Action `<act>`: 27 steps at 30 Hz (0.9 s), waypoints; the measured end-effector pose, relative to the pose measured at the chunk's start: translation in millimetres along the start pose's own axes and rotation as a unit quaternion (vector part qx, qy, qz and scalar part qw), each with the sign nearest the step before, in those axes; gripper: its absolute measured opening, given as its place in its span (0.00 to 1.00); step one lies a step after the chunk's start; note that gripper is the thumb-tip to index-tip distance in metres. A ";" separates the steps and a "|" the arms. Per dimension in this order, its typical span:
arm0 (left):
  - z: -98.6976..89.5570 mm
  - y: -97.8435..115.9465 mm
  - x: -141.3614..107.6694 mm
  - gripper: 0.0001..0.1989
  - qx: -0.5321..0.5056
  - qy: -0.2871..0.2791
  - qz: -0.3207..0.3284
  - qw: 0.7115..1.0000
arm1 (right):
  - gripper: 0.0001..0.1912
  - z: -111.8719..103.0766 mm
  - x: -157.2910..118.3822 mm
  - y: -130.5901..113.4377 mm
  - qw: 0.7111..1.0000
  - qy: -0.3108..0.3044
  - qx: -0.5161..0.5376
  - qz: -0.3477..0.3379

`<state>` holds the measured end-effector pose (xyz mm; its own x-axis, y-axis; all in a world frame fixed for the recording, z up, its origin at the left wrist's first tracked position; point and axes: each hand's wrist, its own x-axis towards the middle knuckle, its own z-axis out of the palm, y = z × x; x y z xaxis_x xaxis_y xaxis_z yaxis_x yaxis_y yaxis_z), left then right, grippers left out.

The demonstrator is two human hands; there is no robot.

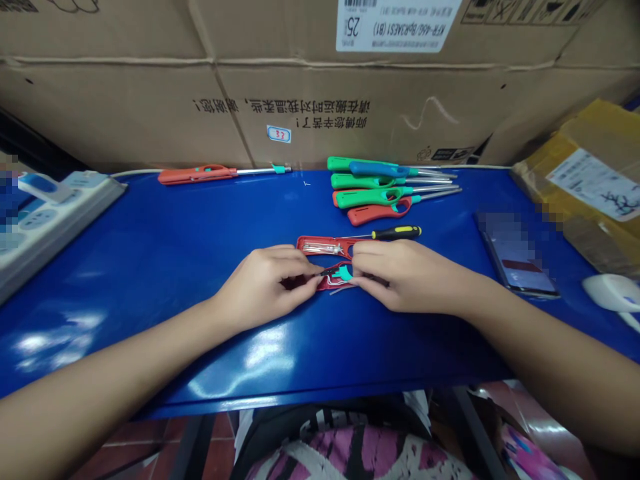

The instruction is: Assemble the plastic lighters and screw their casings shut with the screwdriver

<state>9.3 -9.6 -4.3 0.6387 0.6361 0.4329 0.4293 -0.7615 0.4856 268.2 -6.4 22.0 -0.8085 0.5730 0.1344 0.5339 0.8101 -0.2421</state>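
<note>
A person sits at a glossy blue table (165, 320), with a large cardboard box (295, 80) standing along its far edge, its printing upside down. At far left lies a white power strip (60, 217) with a plug in it. Next, near the box, a red lighter (195, 175) lies with its metal tube pointing right.

Toward the middle, the left hand (270, 280) pinches a small black part (329, 272) between thumb and forefinger, at the left of an open red lower shell (325, 285) lying on the table in front of the person. White wires and a turquoise piece (344, 272) show inside it. Just beyond it lies a red upper shell (320, 247) holding thin metal parts.

The right hand (405, 273), fingers curled, grips the right end of the lower shell beside the turquoise piece; its exact contact is hidden. Behind this hand lie a black-and-yellow screwdriver (397, 233) and, farther back, a cluster of green, blue and red lighters (370, 193).

Farther right are a dark phone (517, 260), a taped carton (585, 173) and a rounded white object (611, 292).
</note>
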 end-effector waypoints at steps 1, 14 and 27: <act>-0.2 0.2 0.1 0.07 0.000 0.000 -0.001 1.000 | 0.09 0.2 -0.5 0.5 1.000 -0.003 -0.003 -0.001; -1.1 0.0 1.1 0.06 0.000 -0.008 0.002 1.000 | 0.10 0.5 -0.4 3.0 0.999 -0.001 -0.040 -0.033; -0.9 0.1 1.1 0.07 0.013 -0.007 0.009 1.000 | 0.09 0.2 -0.6 3.3 0.999 0.000 -0.046 -0.027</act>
<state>9.5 -8.9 -3.1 0.6552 0.6202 0.4313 0.4338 -0.7763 0.4574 270.4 -4.2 20.9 -0.8364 0.5287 0.1448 0.5106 0.8475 -0.1454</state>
